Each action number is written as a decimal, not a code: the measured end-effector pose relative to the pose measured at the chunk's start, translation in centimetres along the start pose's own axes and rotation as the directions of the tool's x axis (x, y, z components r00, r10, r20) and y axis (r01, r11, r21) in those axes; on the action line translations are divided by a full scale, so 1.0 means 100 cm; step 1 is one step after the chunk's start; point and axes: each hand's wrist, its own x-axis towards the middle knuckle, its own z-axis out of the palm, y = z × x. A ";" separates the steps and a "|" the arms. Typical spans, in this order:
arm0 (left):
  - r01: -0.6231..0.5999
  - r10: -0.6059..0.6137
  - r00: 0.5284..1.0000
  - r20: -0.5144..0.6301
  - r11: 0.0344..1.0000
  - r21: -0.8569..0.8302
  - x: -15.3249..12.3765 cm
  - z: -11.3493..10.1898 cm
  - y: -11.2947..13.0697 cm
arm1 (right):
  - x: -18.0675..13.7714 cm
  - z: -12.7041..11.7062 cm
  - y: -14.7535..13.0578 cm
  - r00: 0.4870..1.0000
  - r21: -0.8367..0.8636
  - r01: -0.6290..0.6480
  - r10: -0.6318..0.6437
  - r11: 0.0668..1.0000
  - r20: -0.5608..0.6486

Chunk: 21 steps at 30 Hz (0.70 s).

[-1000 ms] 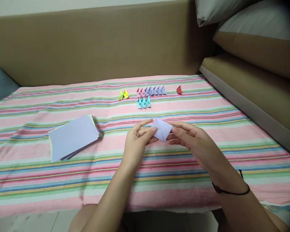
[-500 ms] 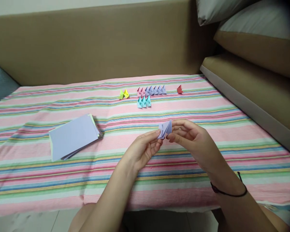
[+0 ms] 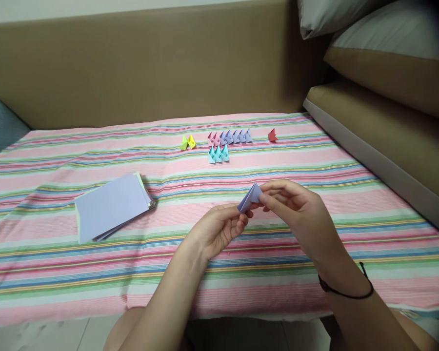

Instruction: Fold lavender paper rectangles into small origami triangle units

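Observation:
A small folded piece of lilac paper [image 3: 250, 197] is held up between both hands, just above the striped cloth. My left hand [image 3: 219, 228] pinches its lower left corner with the thumb and fingers. On the other side, my right hand [image 3: 290, 204] grips its right edge between thumb and forefinger. Farther back stands a row of pink folded paper pieces [image 3: 214, 139] and lilac folded paper pieces [image 3: 236, 137]. In front of that row are three turquoise folded paper pieces [image 3: 218, 154].
Two yellow-green folded paper pieces [image 3: 188, 142] sit left of the row, and a red one [image 3: 272, 135] to its right. A stack of paper sheets [image 3: 111, 207] lies at left on the striped cloth [image 3: 278, 263]. Cushions [image 3: 391, 126] are piled along the right side.
The lilac paper has turned and its flaps look more closed together. My right thumb has moved up onto its right edge, while my left hand stays nearly in place.

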 end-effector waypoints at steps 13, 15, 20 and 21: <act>-0.482 0.582 0.813 -0.002 0.675 0.558 0.002 -0.001 -0.001 | 0.004 -0.003 0.010 0.997 -0.118 -0.061 0.056 0.991 -0.047; -0.517 0.631 0.776 0.020 0.618 0.592 0.003 -0.001 -0.002 | 0.003 -0.004 0.011 0.997 -0.121 -0.061 0.056 0.991 -0.046; -0.519 0.662 0.746 0.065 0.519 0.679 0.001 0.001 -0.003 | 0.003 -0.003 0.009 0.999 -0.098 -0.049 0.048 0.994 -0.014; -0.518 0.667 0.742 0.071 0.502 0.693 0.000 0.001 -0.003 | 0.003 -0.003 0.009 0.998 -0.085 -0.057 0.056 0.995 -0.011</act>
